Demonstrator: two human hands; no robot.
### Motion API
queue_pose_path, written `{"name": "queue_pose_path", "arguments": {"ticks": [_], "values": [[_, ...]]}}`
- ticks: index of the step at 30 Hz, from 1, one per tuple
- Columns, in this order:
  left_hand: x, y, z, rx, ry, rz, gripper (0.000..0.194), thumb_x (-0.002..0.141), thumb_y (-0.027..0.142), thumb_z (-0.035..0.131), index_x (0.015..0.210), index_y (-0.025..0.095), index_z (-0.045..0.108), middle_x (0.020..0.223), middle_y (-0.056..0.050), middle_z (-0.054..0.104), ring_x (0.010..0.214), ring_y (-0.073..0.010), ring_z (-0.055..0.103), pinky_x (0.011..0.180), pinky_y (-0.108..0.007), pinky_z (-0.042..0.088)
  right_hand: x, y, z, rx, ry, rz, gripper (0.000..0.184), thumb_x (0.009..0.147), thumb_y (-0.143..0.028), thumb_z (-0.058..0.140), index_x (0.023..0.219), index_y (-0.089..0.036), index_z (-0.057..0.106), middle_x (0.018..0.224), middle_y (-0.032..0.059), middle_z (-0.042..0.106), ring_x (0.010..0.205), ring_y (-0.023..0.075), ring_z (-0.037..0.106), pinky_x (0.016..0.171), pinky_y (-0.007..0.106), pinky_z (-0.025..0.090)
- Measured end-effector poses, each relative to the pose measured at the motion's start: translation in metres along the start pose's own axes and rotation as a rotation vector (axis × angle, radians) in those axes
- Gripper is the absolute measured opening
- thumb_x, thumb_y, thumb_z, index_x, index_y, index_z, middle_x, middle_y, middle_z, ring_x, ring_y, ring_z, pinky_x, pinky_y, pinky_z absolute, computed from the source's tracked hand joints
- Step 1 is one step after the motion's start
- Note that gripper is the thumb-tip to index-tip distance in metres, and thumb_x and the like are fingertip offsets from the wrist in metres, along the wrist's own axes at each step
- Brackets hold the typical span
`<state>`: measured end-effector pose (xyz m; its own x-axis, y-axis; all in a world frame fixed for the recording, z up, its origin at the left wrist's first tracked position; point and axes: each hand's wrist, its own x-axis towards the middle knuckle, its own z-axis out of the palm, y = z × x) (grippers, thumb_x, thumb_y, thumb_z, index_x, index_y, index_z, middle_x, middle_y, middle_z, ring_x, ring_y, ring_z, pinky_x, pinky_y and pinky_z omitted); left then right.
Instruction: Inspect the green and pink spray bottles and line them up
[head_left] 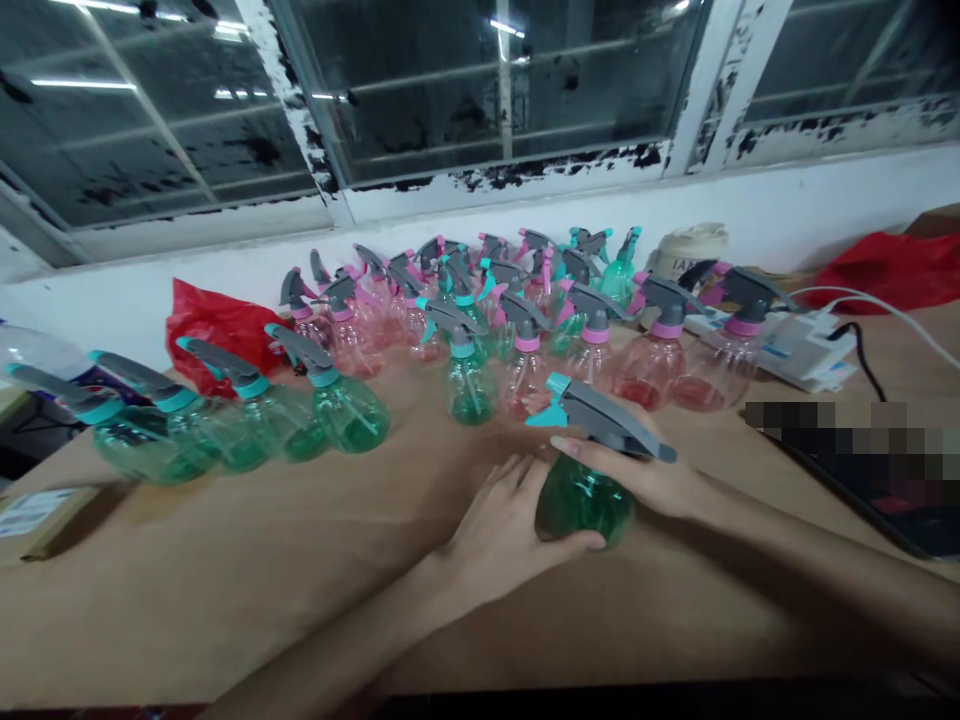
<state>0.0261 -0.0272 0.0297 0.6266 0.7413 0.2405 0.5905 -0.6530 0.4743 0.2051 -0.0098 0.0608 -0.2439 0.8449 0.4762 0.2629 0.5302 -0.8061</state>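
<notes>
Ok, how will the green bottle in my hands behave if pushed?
The bottle looks smooth and shiny, so it may slip. Its grey head sits high and juts sideways, so a push up there could tip it. Being rounded, it might roll once down.

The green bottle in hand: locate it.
In the head view, the green bottle is right of centre, between the left hand and right hand, nearer than the pink bottles.

Spray bottle (589, 508): translucent green, rounded body; grey spray head (615, 418) fitted, teal nozzle (557, 383) and trigger (549, 415) facing the view's left. Held roughly upright at the desk (337, 560), left hand (499, 520) around the body, right hand (660, 482) at the neck. Base contact cannot be confirmed.
</notes>
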Motion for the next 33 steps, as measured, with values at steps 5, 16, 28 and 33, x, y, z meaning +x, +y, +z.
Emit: {"name": "queue_pose_path", "arguments": {"ticks": [5,16,28,33], "values": [[-0.002,-0.027,0.008,0.155,-0.079,0.052,0.081,0.088,0.068,0.041,0.146,0.014,0.022,0.145,-0.018,0.04,0.133,-0.0349,0.037,0.104,-0.055,0.035,0.004,0.012,-0.004,0.029,-0.076,-0.01,0.015,0.083,-0.025,0.058,0.097,-0.024,0.059,0.063,-0.0056,0.051,0.052,0.0104,0.044,0.05,0.025,0.039],[-0.008,-0.053,0.002,0.291,-0.178,0.036,0.071,0.096,0.059,0.033,0.148,0.011,0.02,0.153,-0.016,0.026,0.142,-0.0262,0.017,0.115,-0.05,0.017,0.019,0.016,-0.005,0.015,-0.057,-0.106,0.008,0.084,-0.025,0.062,0.091,-0.023,0.058,0.079,-0.0028,0.06,0.069,0.0118,0.058,0.064,0.026,0.045],[-0.007,-0.053,0.003,0.324,-0.172,0.028,0.075,0.093,0.064,0.035,0.145,0.011,0.028,0.153,-0.014,0.027,0.142,-0.0261,0.019,0.115,-0.049,0.017,0.034,0.023,0.0,0.053,-0.066,-0.096,0.011,0.085,-0.031,0.062,0.094,-0.025,0.061,0.087,-0.0006,0.062,0.079,0.0149,0.059,0.071,0.03,0.047],[-0.008,-0.058,0.003,0.351,-0.148,0.017,0.076,0.092,0.065,0.039,0.146,0.012,0.027,0.152,-0.015,0.026,0.142,-0.0264,0.019,0.115,-0.049,0.017,0.037,0.021,0.001,0.078,-0.094,-0.06,0.022,0.085,-0.03,0.062,0.107,-0.028,0.061,0.104,0.0016,0.064,0.094,0.0181,0.061,0.088,0.035,0.047]]}}
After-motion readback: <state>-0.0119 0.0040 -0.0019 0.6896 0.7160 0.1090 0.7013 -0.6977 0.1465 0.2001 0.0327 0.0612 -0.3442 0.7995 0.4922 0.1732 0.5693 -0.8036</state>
